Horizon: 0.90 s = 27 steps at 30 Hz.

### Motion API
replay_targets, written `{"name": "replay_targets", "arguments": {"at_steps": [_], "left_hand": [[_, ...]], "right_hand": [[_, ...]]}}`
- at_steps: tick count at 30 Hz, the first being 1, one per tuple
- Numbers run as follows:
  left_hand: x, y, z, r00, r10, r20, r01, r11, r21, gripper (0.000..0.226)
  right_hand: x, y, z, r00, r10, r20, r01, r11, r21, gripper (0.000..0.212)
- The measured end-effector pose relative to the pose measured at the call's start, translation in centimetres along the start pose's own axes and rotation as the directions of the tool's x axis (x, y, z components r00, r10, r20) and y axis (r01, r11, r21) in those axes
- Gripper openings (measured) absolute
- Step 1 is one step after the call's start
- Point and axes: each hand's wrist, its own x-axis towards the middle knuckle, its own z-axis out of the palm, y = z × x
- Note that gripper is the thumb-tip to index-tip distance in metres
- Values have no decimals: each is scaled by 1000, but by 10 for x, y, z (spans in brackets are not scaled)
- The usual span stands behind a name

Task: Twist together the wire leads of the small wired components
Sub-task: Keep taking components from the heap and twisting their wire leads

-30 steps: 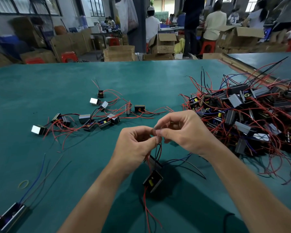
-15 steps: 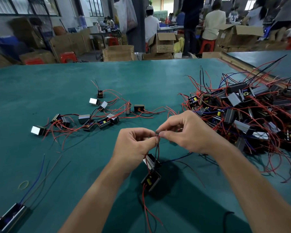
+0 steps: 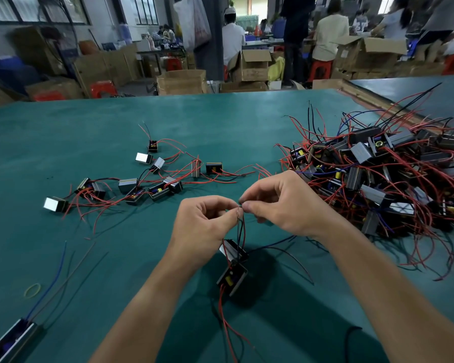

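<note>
A: What are the hands doing?
B: The left hand point(image 3: 202, 226) and right hand point(image 3: 286, 205) are each pinching the wire leads point(image 3: 240, 226) between thumb and forefinger, above the table point(image 3: 116, 258). Two small components point(image 3: 231, 280) are dangling just below.
A: Risk?
B: The thin ends may be slipping free, with that hanging weight pulling down.
A: Changed?
B: The knuckles, crowded together a second ago, are now sitting slightly apart.

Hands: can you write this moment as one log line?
left hand: pinches wires | right hand: pinches same wires | two parts: below hands
</note>
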Motion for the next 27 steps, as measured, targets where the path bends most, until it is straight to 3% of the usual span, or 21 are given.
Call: {"name": "replay_targets", "arguments": {"at_steps": [8,19,27], "left_hand": [[1,1,-2,999,24,48,-20,998,-63,6],[0,2,-2,997,27,77,-21,997,-74,10],[-2,5,0,989,-51,136,66,992,-105,11]], "right_hand": [[-1,0,-1,994,57,89,-61,997,45,16],[-1,-6,-5,992,106,67,-117,975,191,18],[-1,-7,-5,997,61,48,-66,993,101,19]]}}
